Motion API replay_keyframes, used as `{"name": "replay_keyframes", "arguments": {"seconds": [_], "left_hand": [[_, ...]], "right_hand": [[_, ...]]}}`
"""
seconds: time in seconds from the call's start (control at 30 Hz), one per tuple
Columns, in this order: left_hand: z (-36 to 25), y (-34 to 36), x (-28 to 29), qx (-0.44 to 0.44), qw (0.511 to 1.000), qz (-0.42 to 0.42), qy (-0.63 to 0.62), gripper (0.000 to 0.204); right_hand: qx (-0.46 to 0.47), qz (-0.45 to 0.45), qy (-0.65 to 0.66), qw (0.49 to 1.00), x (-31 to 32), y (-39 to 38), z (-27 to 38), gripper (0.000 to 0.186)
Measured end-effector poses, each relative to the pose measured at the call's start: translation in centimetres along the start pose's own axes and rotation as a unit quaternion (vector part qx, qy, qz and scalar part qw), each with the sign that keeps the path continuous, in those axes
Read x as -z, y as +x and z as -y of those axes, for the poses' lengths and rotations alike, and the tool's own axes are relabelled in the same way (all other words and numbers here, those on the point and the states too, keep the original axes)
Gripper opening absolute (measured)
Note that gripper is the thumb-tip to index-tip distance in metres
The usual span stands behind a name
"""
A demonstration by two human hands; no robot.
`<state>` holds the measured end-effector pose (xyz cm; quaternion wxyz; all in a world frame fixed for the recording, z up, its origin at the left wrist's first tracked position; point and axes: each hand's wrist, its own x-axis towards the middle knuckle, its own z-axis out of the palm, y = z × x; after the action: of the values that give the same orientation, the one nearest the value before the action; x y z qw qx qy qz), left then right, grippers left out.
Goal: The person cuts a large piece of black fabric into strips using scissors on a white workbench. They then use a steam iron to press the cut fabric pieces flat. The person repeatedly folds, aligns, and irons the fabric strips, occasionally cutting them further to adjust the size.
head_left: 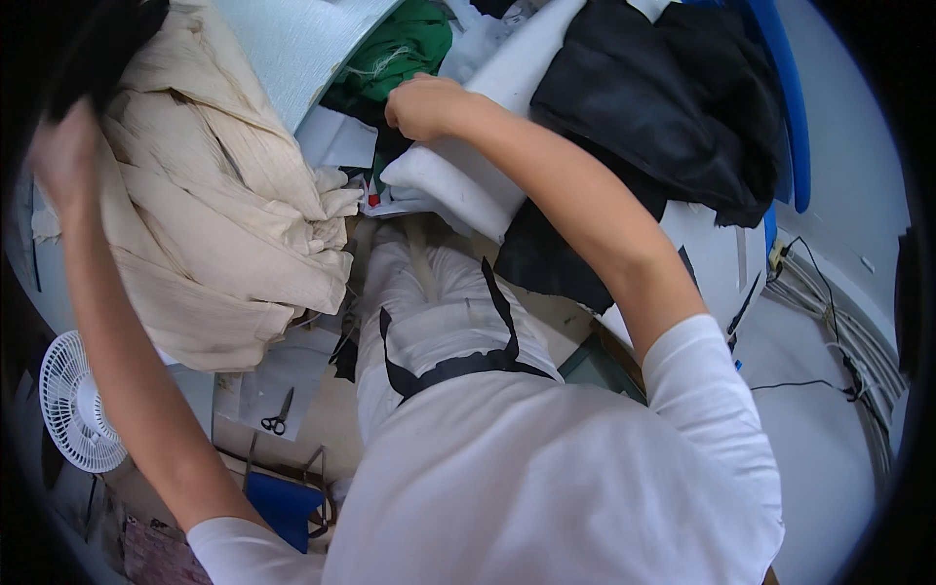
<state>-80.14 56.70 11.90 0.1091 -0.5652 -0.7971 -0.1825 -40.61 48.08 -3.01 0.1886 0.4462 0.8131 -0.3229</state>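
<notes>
At the far left, my left hand point(66, 156) is blurred, its fingers closed at the lower end of a dark black cloth point(102, 44) that hangs over the cream fabric. A big crumpled pile of cream fabric point(210, 195) lies beside that arm. My right hand point(424, 105) is held in a loose fist above the white rolled padding point(458, 185), just below a bunched green cloth point(409, 49). Whatever its curled fingers hold, if anything, is hidden. Black fabric point(663, 97) drapes to the right of the right forearm.
A pale silvery board point(297, 44) stands between the cream pile and green cloth. Scissors point(278, 412) lie on a sheet at lower left, near a white fan point(78, 402). A blue-seated chair point(283, 507) is behind. Cables point(838, 341) run along the right wall.
</notes>
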Motion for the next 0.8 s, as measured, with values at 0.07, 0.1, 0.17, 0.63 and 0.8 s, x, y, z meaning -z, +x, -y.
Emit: {"name": "replay_keyframes", "arguments": {"seconds": [0.07, 0.1, 0.17, 0.63, 0.8], "left_hand": [[-2.5, -6.8, -2.3, -0.122, 0.992, 0.016, -0.040, 0.066], [-5.4, -10.4, -3.2, -0.168, 0.980, 0.063, -0.091, 0.066], [-7.0, -15.7, -3.7, -0.231, 0.964, 0.072, -0.111, 0.062], [-10.6, -24.5, -0.2, -0.186, 0.948, 0.149, -0.212, 0.030], [-18.7, -26.3, 2.4, 0.110, 0.698, 0.382, -0.595, 0.038]], "right_hand": [[0.021, 0.154, -0.066, 0.986, -1.4, 5.1, 0.4, 0.032], [0.030, 0.190, -0.090, 0.977, -3.4, 7.0, -0.6, 0.032], [0.050, 0.213, -0.120, 0.968, -5.7, 9.7, -0.8, 0.034], [0.048, -0.193, 0.515, 0.834, 9.9, -12.0, -3.5, 0.016], [0.053, -0.212, 0.720, 0.658, 7.6, -17.6, -2.4, 0.017]]}}
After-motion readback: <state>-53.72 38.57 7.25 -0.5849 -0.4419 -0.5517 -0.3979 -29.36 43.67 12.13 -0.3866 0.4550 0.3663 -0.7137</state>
